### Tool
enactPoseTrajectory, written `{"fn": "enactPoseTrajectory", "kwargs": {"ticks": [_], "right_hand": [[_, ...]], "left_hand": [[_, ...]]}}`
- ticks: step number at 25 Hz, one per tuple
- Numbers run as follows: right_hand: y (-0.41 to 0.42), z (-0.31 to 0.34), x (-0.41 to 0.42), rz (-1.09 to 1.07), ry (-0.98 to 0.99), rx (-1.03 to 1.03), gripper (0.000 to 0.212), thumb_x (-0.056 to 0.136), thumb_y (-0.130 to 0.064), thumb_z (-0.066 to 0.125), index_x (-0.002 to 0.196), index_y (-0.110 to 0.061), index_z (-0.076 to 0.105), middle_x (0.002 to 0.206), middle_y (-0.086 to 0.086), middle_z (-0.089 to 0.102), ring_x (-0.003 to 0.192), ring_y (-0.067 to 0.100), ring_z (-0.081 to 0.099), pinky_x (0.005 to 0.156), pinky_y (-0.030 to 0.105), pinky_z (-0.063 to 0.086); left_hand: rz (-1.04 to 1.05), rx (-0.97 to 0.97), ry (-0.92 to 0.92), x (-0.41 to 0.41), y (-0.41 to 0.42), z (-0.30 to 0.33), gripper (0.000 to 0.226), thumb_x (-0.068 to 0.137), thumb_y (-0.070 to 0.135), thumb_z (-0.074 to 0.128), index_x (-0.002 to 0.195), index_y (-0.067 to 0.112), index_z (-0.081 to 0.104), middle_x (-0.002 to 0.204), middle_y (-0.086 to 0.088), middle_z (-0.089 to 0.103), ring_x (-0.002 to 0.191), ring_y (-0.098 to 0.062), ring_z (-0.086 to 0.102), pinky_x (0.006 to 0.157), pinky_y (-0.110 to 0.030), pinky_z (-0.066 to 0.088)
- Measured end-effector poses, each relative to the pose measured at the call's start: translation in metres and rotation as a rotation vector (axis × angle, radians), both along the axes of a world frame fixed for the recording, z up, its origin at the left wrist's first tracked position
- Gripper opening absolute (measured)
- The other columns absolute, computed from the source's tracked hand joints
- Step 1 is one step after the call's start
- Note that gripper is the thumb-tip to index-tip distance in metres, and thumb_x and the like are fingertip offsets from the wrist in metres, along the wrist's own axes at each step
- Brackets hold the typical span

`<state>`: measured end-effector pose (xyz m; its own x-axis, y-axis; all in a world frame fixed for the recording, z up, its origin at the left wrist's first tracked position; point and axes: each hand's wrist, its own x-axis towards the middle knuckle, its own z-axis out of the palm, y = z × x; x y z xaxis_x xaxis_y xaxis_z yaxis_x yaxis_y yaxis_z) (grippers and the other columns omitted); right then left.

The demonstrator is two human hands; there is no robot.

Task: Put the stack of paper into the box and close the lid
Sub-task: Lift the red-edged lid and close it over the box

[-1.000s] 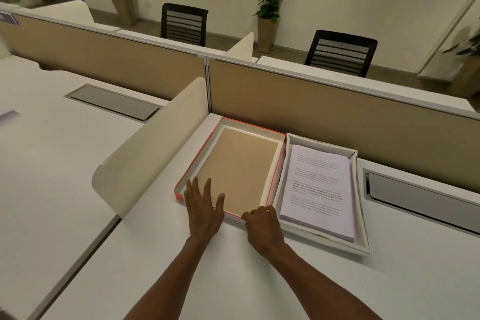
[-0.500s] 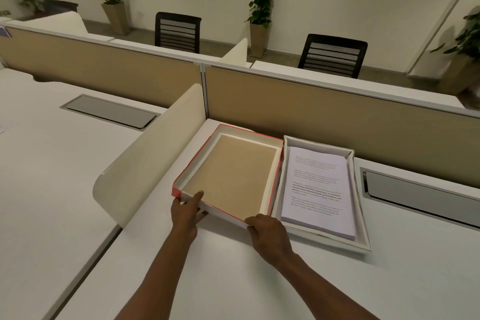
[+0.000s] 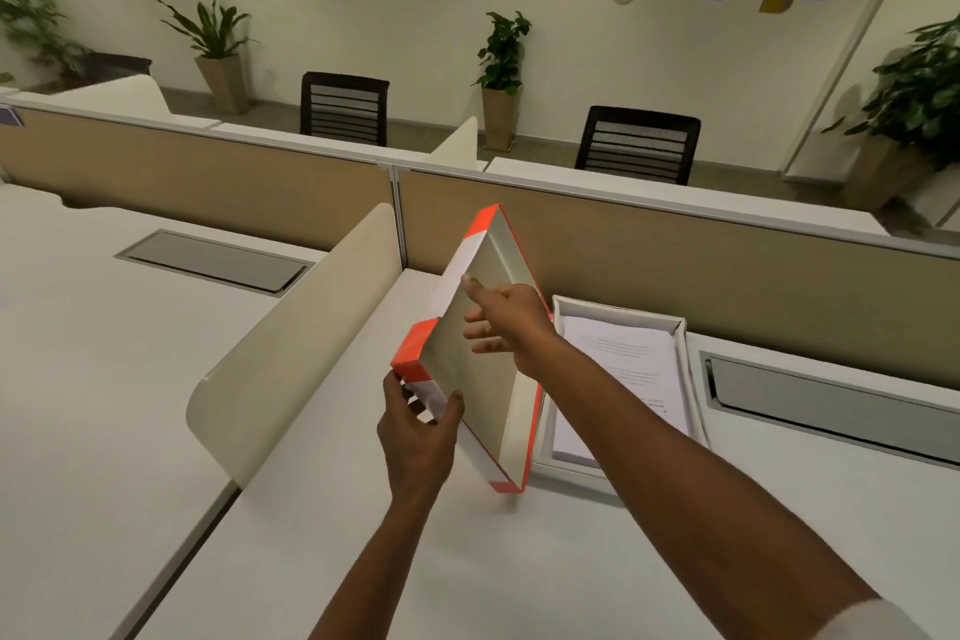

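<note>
The orange and white lid [image 3: 483, 379] stands tilted up on its right long edge, its hollow inside facing right toward the box. My left hand [image 3: 418, 426] grips its near left corner. My right hand [image 3: 506, 320] reaches across the lid's inside, fingers spread and touching its raised left wall. The white box [image 3: 685, 327] lies flat on the desk just right of the lid. The stack of printed paper [image 3: 623, 359] lies inside the box, partly hidden by my right forearm.
A cream curved divider [image 3: 291, 338] stands left of the lid. A tan partition [image 3: 701, 265] runs behind the box. A grey cable hatch [image 3: 831, 405] lies right of the box, another hatch [image 3: 213, 260] on the left desk.
The lid lay flat, open side up; both hands have lifted its left side so it now stands steeply on its right edge. My right hand moved from the near edge into the lid.
</note>
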<state>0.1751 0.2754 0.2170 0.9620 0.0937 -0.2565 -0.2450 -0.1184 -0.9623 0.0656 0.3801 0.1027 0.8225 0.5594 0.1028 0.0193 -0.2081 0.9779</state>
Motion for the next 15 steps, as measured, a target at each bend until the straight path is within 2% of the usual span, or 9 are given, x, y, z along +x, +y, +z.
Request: {"fn": "enactPoseTrajectory", "kwargs": {"ticks": [3, 6, 8, 10, 13, 15], "right_hand": [[0.015, 0.013, 0.011, -0.056, 0.059, 0.046, 0.035, 0.083, -0.04, 0.075, 0.09, -0.007, 0.066, 0.093, 0.016, 0.074, 0.071, 0.029, 0.076, 0.055, 0.039, 0.063], [0.015, 0.008, 0.012, -0.114, 0.073, 0.043, 0.015, 0.09, -0.017, 0.07, 0.085, -0.004, 0.064, 0.095, 0.02, 0.074, 0.073, 0.03, 0.075, 0.057, 0.039, 0.063], [0.012, 0.005, 0.009, -0.146, 0.058, 0.064, 0.013, 0.09, -0.009, 0.068, 0.079, -0.005, 0.062, 0.092, 0.018, 0.073, 0.074, 0.027, 0.074, 0.054, 0.035, 0.062], [0.005, 0.009, 0.005, -0.166, 0.032, 0.115, 0.014, 0.091, -0.007, 0.067, 0.078, -0.006, 0.061, 0.088, 0.013, 0.071, 0.072, 0.023, 0.073, 0.05, 0.031, 0.06], [-0.013, 0.019, -0.003, -0.154, 0.0, 0.199, 0.009, 0.093, -0.008, 0.065, 0.085, -0.01, 0.062, 0.092, 0.01, 0.072, 0.077, 0.02, 0.073, 0.051, 0.027, 0.059], [-0.027, 0.023, -0.011, -0.115, -0.014, 0.229, 0.004, 0.095, -0.011, 0.063, 0.091, -0.012, 0.062, 0.097, 0.009, 0.072, 0.081, 0.02, 0.073, 0.051, 0.026, 0.059]], "left_hand": [[-0.02, 0.05, 0.003, -0.004, -0.018, 0.011, 0.075, 0.079, 0.024, 0.084, 0.141, 0.014, 0.043, 0.139, -0.012, 0.06, 0.118, -0.033, 0.065, 0.093, -0.048, 0.059], [-0.035, 0.058, 0.005, -0.004, -0.023, 0.016, 0.076, 0.078, 0.022, 0.085, 0.141, 0.012, 0.043, 0.142, -0.014, 0.058, 0.122, -0.036, 0.063, 0.095, -0.052, 0.057], [-0.047, 0.073, -0.003, -0.007, -0.026, 0.02, 0.077, 0.078, 0.023, 0.085, 0.142, 0.013, 0.043, 0.142, -0.013, 0.058, 0.123, -0.035, 0.062, 0.096, -0.051, 0.056], [-0.075, 0.085, -0.027, -0.01, -0.026, 0.024, 0.083, 0.075, 0.031, 0.087, 0.143, 0.018, 0.041, 0.142, -0.007, 0.058, 0.122, -0.025, 0.061, 0.096, -0.044, 0.057], [-0.254, 0.043, -0.053, -0.012, -0.016, 0.029, 0.097, 0.06, 0.066, 0.081, 0.141, 0.041, 0.037, 0.132, 0.018, 0.055, 0.111, -0.003, 0.06, 0.088, -0.024, 0.055], [-0.37, -0.067, -0.041, -0.012, -0.003, 0.027, 0.092, 0.054, 0.088, 0.066, 0.135, 0.054, 0.037, 0.132, 0.021, 0.056, 0.113, -0.005, 0.063, 0.088, -0.025, 0.057]]}}
